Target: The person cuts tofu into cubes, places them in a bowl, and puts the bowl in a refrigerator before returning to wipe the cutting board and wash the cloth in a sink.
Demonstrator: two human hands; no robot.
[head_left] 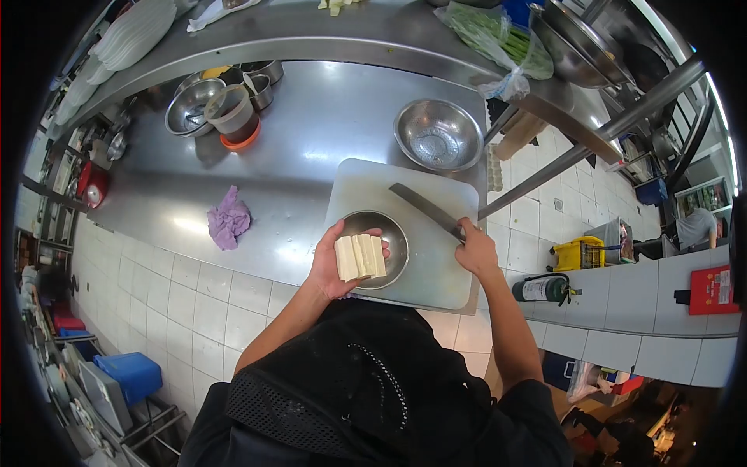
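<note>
My left hand holds a pale, sliced block of what looks like tofu on its palm, above a small metal bowl. The bowl stands on a white cutting board. At the board's right edge, my right hand is closed round the handle of a knife. Its blade points up and left, over the board. The fingers of my left hand curl at the sides of the block.
A larger metal bowl stands behind the board. A purple cloth lies on the steel counter. Bowls and a plastic container are at the back left. A raised shelf runs behind. A person is at the far right.
</note>
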